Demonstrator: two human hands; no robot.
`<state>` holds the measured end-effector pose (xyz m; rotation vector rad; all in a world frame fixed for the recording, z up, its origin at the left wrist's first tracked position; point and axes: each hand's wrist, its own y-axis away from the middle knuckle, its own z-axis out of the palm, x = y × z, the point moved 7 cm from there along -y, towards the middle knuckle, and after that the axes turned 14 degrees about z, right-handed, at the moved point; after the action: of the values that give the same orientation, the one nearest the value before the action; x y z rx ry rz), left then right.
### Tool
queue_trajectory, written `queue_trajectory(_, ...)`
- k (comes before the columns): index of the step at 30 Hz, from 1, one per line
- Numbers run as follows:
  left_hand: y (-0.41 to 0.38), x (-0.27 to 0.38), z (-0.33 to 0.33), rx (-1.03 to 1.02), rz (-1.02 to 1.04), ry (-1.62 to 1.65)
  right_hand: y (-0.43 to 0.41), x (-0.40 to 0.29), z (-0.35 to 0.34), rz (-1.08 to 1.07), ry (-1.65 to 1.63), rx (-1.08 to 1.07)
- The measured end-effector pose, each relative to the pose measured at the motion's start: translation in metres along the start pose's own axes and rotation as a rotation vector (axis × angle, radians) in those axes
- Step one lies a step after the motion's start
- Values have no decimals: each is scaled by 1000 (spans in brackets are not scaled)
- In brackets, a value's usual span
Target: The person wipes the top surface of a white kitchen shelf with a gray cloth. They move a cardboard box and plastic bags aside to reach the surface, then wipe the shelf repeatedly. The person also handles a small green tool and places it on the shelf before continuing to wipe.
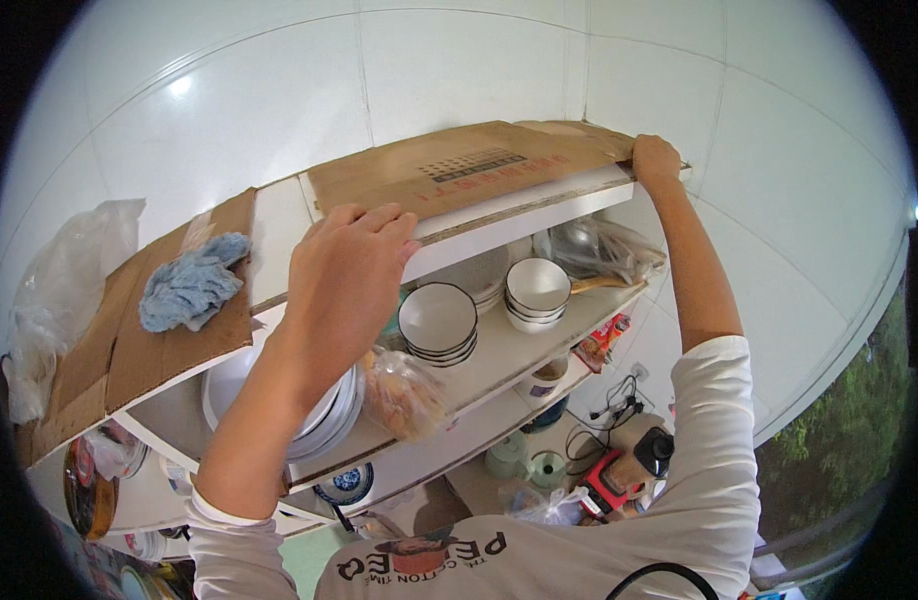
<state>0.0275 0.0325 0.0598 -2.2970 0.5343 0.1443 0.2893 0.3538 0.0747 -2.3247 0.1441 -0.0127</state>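
A flat brown cardboard sheet (474, 161) bearing print lies along the top board of a white shelf unit (519, 217), against the tiled wall. My left hand (354, 259) is at the sheet's near left corner, its fingers over the edge and its thumb at the front; the hand hides that corner. At the far right end, my right hand (656, 161) has its fingers curled around the sheet's end, beside the board's corner. Beneath this board, a stack of white dark-rimmed bowls (438, 319) and a smaller bowl stack (537, 289) stand on the shelf.
To the left, a crumpled blue cloth (196, 281) rests on another cardboard piece (140, 367), with a clear plastic bag (76, 292) beside it. White plates (327, 427) and a bagged item (406, 394) fill the shelf below. Lower right are a red-and-black appliance (616, 480) and cables (616, 405).
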Motion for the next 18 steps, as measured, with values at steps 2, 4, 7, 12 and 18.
queue_trajectory(2, -4, -3, 0, -37, -1, 28, -3, 1, 0, 7, 8, -13)
queue_trajectory(4, -8, -8, 6, -78, 4, 7, -4, 1, 2, -7, 12, -26)
queue_trajectory(7, -11, -11, 10, -126, 9, -44, -7, -1, 6, -49, -15, -57)
queue_trajectory(12, -8, -17, 26, -152, 28, -129, -19, 10, 33, -127, 88, -140)
queue_trajectory(18, -3, -13, 22, -53, 28, -4, -4, -20, -17, -156, -201, -16)
